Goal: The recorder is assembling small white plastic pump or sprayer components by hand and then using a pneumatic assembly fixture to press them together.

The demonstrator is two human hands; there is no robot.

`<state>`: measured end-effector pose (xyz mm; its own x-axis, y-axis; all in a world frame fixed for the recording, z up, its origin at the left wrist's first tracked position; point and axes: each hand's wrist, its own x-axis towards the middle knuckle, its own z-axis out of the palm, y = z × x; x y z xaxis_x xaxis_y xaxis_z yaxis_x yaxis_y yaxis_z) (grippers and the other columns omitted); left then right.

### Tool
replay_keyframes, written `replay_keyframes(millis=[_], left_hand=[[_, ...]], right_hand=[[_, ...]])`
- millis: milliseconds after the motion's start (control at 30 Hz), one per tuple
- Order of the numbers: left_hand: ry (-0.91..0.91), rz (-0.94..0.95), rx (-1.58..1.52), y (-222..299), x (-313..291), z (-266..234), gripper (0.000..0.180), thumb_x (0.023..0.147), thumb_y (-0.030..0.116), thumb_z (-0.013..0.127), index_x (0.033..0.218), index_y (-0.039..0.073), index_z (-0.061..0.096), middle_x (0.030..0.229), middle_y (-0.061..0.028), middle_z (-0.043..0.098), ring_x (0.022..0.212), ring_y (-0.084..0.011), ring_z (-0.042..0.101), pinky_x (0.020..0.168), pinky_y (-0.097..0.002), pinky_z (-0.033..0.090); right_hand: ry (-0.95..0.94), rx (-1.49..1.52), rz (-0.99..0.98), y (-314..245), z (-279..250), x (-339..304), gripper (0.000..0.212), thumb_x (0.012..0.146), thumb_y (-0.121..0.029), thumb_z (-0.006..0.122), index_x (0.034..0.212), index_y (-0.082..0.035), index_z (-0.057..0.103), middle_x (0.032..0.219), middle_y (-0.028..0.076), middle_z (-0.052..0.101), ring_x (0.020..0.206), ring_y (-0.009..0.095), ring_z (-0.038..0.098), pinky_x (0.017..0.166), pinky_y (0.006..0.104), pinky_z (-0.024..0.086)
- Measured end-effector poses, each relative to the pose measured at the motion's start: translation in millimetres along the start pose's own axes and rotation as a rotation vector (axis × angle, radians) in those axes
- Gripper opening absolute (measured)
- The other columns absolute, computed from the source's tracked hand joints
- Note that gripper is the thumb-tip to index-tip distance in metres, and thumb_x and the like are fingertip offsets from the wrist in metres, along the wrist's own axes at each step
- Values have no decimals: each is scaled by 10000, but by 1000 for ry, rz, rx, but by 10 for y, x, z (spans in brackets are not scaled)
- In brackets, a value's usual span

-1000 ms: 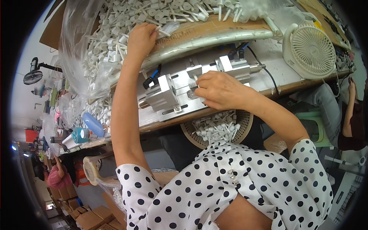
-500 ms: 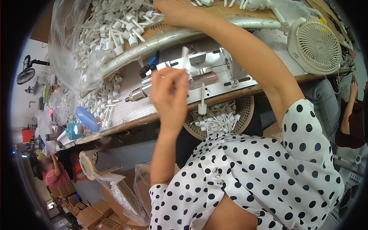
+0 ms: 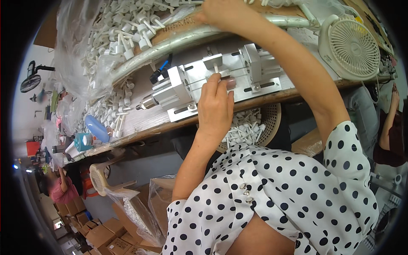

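My left hand (image 3: 214, 108) is at the metal jig (image 3: 180, 112) on the bench edge, fingers together on a small white plastic stemmed piece (image 3: 216, 68). That piece's stem stands up past my fingertips, between the jig's two end blocks; its lower end is hidden by the hand. My right hand (image 3: 227, 15) reaches across to the far side, beside a heap of similar white plastic pieces (image 3: 123, 38). Its fingers are curled, partly cut off by the upper edge, and what they hold cannot be made out.
A plastic-wrapped curved rail (image 3: 170, 44) borders the heap. Below the bench edge, a round basket (image 3: 272, 127) holds more white pieces. A white fan (image 3: 350, 49) stands at the right. A blue container (image 3: 97, 128) lies left; cardboard boxes (image 3: 114, 231) are on the floor. Other people are at both sides.
My left hand has moved right and down onto the jig with the white piece. A white piece seen in mid-air above the basket is gone from there. My right hand has shifted right.
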<state>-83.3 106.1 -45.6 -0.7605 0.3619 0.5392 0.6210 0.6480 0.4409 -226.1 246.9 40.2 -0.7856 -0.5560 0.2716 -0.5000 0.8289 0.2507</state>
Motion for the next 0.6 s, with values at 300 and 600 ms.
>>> replay_keyframes(millis=[300, 600], left_hand=[[-127, -10, -119, -199, 234, -222, 277, 693, 134, 711, 920, 36, 585, 892, -95, 583, 762, -214, 583, 587, -299, 473], [-78, 338, 629, -1488, 1447, -1046, 249, 693, -60, 508, 889, 45, 621, 879, -103, 570, 869, -293, 521, 757, -385, 419]], right_hand=[[279, 384, 97, 1, -22, -597, 227, 723, -191, 643, 878, -29, 613, 866, 141, 615, 860, 274, 596, 730, 366, 476], [442, 760, -251, -743, 168, -1189, 248, 641, -172, 710, 779, -20, 570, 850, 86, 574, 872, 238, 551, 757, 339, 458]])
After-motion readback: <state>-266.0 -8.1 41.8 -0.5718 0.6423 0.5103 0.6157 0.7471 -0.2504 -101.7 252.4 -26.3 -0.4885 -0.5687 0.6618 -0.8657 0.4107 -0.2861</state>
